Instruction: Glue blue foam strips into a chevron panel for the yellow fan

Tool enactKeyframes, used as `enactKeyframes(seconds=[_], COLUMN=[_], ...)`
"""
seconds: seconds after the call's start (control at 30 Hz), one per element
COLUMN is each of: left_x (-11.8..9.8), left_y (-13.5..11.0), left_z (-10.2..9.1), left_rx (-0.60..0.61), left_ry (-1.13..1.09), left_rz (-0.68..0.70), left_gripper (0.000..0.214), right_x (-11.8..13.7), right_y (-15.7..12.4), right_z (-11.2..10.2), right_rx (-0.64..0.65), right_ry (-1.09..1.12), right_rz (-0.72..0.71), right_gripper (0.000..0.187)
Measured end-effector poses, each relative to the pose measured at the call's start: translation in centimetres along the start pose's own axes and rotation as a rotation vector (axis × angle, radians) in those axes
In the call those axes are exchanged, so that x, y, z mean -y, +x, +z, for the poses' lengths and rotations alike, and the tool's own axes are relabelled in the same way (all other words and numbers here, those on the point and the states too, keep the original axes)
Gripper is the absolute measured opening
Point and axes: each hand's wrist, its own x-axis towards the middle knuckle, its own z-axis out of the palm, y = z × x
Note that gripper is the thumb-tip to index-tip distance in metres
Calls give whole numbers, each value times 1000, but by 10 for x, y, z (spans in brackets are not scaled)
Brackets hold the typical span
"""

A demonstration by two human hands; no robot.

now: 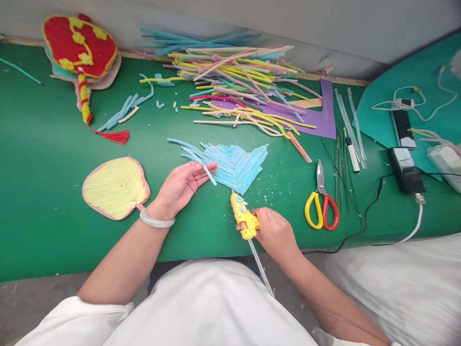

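My left hand (182, 185), palm turned up and a pale bangle at the wrist, holds a light blue pipe cleaner (209, 175) between thumb and fingers. Just beyond its fingertips lies a blue heart-like panel (236, 166) made of pipe cleaner pieces laid in a V pattern. Several loose blue stems stick out at the panel's left. My right hand (275, 234) is wrapped round the handle of a yellow glue gun (243, 216). The gun's nozzle points at the panel's lower tip, and a long clear glue stick (261, 266) trails from its back.
A yellow leaf-shaped piece (115, 189) lies left; a red fan with tassel (81, 45) lies behind it. Pipe cleaners (237, 72) are heaped at the back over a purple sheet (327, 108). Scissors (320, 197), thin wires and a power strip (405, 168) are right.
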Motion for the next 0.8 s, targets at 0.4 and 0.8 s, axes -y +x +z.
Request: enactKeyframes(seconds=[0.4,0.8], left_x=[0,0], left_y=[0,0], left_z=[0,0], left_rx=[8,10], left_ry=[6,17], left_rz=[5,9], left_gripper=[9,10], right_x=[0,-2], right_y=[0,-5], right_z=[2,1], right_rx=[37,39], right_ry=[-25,-30], right_rz=[14,28], right_gripper=[15,16])
